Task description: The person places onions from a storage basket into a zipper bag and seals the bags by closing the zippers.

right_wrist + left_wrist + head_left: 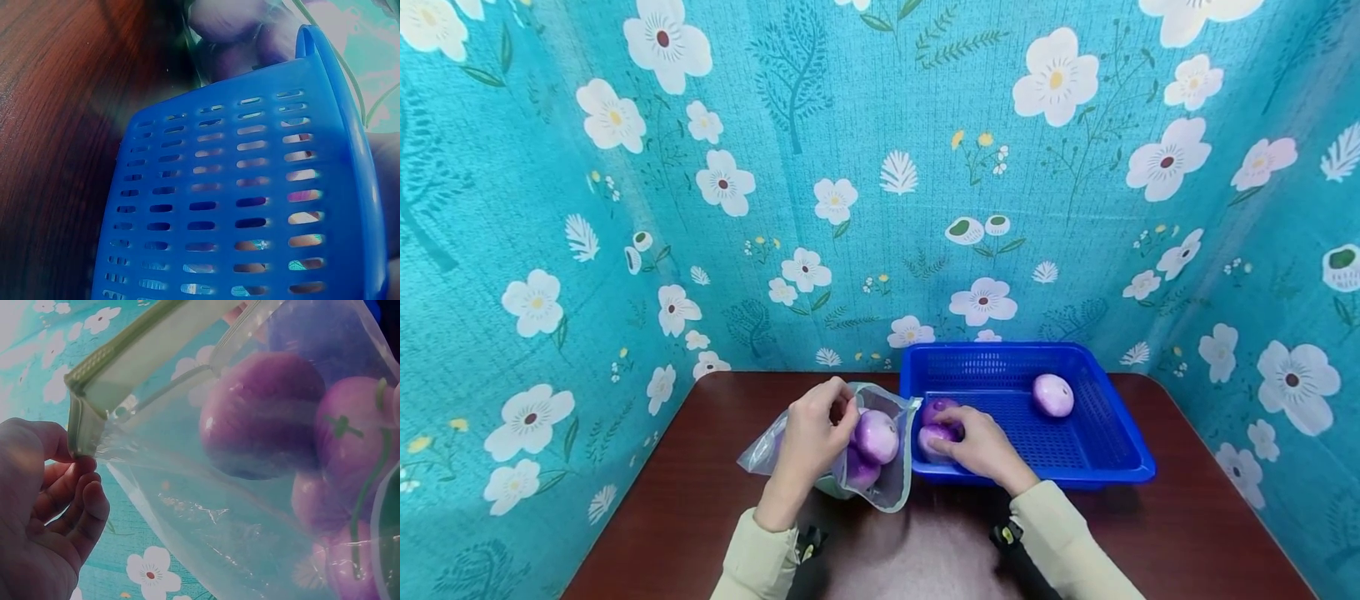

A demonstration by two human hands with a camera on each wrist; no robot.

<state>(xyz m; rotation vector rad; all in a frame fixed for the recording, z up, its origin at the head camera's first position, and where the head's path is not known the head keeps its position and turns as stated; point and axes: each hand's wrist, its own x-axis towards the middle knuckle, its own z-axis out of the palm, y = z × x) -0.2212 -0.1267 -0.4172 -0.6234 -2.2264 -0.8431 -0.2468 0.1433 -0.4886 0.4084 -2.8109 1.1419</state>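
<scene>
My left hand (pixel 812 425) pinches the green zip rim of a clear plastic bag (pixel 187 506) between thumb and forefinger, its mouth spread toward the basket. Several purple onions (pixel 265 412) are inside the bag, one onion (pixel 877 437) right at its mouth. With thumb and fingers, my right hand (pixel 985 446) grips a purple onion (pixel 931 445) at the left end of the blue basket (pixel 1120 417). Just behind that onion lies another onion (pixel 938 408). In the right wrist view the slotted basket wall (pixel 212 187) hides most of the right hand.
A lone onion (pixel 1052 395) sits in the right part of the basket. Bag and basket stand side by side on a dark red-brown table (pixel 677 492). A turquoise flowered cloth (pixel 880 167) surrounds the table's back and sides.
</scene>
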